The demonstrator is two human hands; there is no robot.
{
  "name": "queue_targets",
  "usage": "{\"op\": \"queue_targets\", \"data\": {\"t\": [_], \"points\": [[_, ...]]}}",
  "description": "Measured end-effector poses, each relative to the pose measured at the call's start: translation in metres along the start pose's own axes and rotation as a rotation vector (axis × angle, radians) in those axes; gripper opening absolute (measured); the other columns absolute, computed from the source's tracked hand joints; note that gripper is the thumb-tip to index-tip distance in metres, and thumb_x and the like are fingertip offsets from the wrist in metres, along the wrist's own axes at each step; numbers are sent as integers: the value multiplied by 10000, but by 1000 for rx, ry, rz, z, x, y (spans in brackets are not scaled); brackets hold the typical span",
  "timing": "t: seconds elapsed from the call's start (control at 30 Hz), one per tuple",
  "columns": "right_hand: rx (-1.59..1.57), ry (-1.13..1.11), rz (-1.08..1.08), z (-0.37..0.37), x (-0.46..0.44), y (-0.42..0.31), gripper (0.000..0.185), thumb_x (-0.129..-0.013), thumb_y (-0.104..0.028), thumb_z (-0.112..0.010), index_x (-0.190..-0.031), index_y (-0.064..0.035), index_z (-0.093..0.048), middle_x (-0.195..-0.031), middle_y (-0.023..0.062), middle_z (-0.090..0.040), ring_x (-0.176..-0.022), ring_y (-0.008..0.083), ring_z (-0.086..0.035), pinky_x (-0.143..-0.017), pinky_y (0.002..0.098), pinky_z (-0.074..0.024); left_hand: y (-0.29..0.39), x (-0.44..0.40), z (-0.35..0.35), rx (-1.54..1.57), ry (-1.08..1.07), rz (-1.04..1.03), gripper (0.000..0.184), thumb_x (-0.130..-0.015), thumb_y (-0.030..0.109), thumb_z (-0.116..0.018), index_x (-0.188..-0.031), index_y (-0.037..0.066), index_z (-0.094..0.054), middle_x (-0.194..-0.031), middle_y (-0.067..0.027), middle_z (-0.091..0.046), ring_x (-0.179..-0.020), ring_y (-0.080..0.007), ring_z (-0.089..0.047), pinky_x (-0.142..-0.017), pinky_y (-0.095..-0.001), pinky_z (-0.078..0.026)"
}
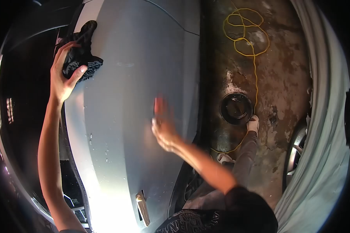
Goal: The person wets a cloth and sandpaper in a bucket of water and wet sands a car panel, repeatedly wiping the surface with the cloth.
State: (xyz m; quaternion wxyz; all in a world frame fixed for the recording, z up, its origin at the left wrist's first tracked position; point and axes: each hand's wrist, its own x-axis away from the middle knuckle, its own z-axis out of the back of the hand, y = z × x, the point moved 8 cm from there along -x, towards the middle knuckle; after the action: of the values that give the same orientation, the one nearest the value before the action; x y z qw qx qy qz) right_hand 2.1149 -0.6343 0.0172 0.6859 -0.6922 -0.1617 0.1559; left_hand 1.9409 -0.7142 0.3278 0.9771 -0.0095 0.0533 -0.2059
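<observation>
My left hand (63, 77) grips a dark, shaggy cloth (87, 66) at the upper left, its thumb over the front and its fingers curled behind. The cloth lies against the window-side edge of a grey car panel (112, 97), next to other black material. Over the middle of that panel is my right hand (164, 126), blurred by motion. Its fingers point up and away from me, and whether anything is in it cannot be made out. Small droplets or specks dot the panel's left part.
A door handle (142, 209) sits low on the panel. On the stained floor (287, 77) at right are a looped yellow cord (256, 77) and a round black bucket (236, 108) beside my foot (253, 124). A pale sheet (326, 155) hangs over something with a wheel (295, 151).
</observation>
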Motion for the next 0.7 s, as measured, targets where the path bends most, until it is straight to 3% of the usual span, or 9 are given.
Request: {"op": "queue_targets", "data": {"t": [0.07, 0.17, 0.2, 0.3, 0.4, 0.5, 0.57, 0.67, 0.7], "points": [[-12, 216, 68, 75, -132, 0, 620, -1045, -270, -324, -1551, -12, -76, -1630, 185, -58, -1496, 392, -57, -1202, 530, -58, 3, -2, 2, -12, -3, -13, 589, -786, 416, -760, -1181, 9, -599, -1287, -153, -578, -1231, -319, -547, -1052, -406, -396], [-6, 321, 101, 92, -154, -2, 609, -1048, -299, -317, -1548, -15, -117, -1632, 166, -78, -1499, 367, -81, -1197, 540, -83, 5, -6, 3, 7, -16, -24, 628, -746, 444, -766, -1160, 2, -601, -1283, -184, -574, -1224, -355, -545, -1041, -422, -397], [-18, 232, 18, 71, -112, -3, 612, -1056, -362, -283, -1554, -38, -134, -1640, 143, -55, -1511, 316, -61, -1195, 554, -79, 5, -6, 3, 9, -25, -15, 646, -736, 465, -767, -1157, 2, -603, -1287, -188, -571, -1225, -362, -543, -1039, -429, -398], [-100, -44, -109, -11, 50, -6, 772, -998, -602, -202, -1571, -93, -108, -1648, 111, 8, -1507, 360, -3, -1136, 691, -41, -6, -6, 2, 14, -42, 57, 720, -702, 558, -766, -1145, 10, -617, -1323, -193, -549, -1245, -379, -521, -1043, -463, -389], [-36, -10, -87, -8, 23, -6, 765, -1002, -604, -156, -1572, -96, -104, -1648, 109, 1, -1508, 356, 4, -1152, 661, -27, -8, -8, 3, -28, -52, 50, 736, -696, 574, -766, -1144, 10, -620, -1329, -188, -546, -1249, -377, -515, -1051, -466, -378], [-134, 241, 63, 97, -183, -8, 642, -1056, -443, -218, -1561, -58, -123, -1641, 142, -53, -1502, 371, -58, -1189, 571, -41, -9, -6, 1, -73, -86, 53, 745, -696, 579, -767, -1143, 3, -618, -1327, -193, -546, -1254, -372, -509, -1056, -464, -372], [-74, 415, 157, 139, -277, 4, 636, -1048, -387, -273, -1533, 7, -156, -1608, 223, -129, -1474, 431, -124, -1165, 602, -123, -11, -6, 0, 9, -57, 64, 749, -695, 580, -770, -1139, -4, -618, -1324, -201, -548, -1258, -370, -504, -1059, -462, -369], [-43, 406, 181, 112, -202, -40, 621, -1032, -321, -341, -1515, 38, -187, -1605, 229, -131, -1476, 428, -121, -1167, 602, -139, -13, -4, 0, -19, -68, 65, 753, -695, 579, -773, -1138, -10, -618, -1321, -206, -550, -1267, -371, -499, -1061, -462, -370], [33, 284, 62, 79, -138, -57, 641, -992, -294, -432, -1485, 69, -241, -1594, 252, -139, -1470, 455, -114, -1161, 629, -140, -12, -6, 0, -5, -57, 58, 752, -694, 577, -775, -1138, -9, -618, -1321, -206, -550, -1272, -371, -497, -1063, -464, -368]]}}
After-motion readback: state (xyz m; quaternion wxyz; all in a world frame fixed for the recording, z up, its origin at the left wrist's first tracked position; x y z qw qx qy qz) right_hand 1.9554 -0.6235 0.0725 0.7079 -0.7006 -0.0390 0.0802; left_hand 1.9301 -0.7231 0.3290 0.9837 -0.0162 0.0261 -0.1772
